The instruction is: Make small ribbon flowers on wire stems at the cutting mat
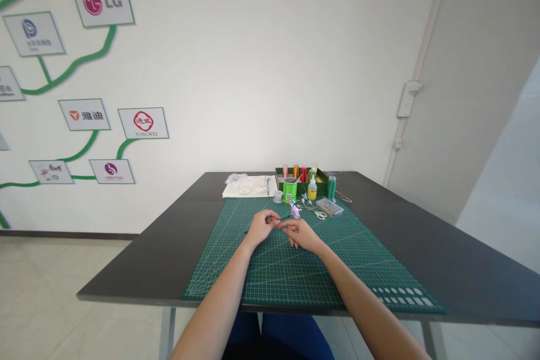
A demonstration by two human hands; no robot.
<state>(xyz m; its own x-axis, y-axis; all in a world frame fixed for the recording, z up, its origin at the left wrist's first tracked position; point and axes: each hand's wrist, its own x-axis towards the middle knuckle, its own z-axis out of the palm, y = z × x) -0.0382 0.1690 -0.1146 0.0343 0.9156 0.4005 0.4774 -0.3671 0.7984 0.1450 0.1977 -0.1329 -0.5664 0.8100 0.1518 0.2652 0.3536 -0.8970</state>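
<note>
Over a green gridded cutting mat (291,275), our left hand (261,228) pinches one lilac flower (295,211) by its green stem (286,217); our right hand (301,234) meets it, its grip unclear to us. Just beyond, one pair of white-handled scissors (321,215), one clear case (330,206), one glue bottle (312,189) and one green can (289,191) crowd the far side. Toward us, open mat nearly reaches the table's (156,259) edge.

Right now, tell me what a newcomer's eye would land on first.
First, the left hand and right hand close together at the green stem of a small purple flower, above the green gridded mat. Next, the bright green container beyond them, before a dark green box holding colourful spools. On the wall at upper left, the LG sign stands out.
</note>
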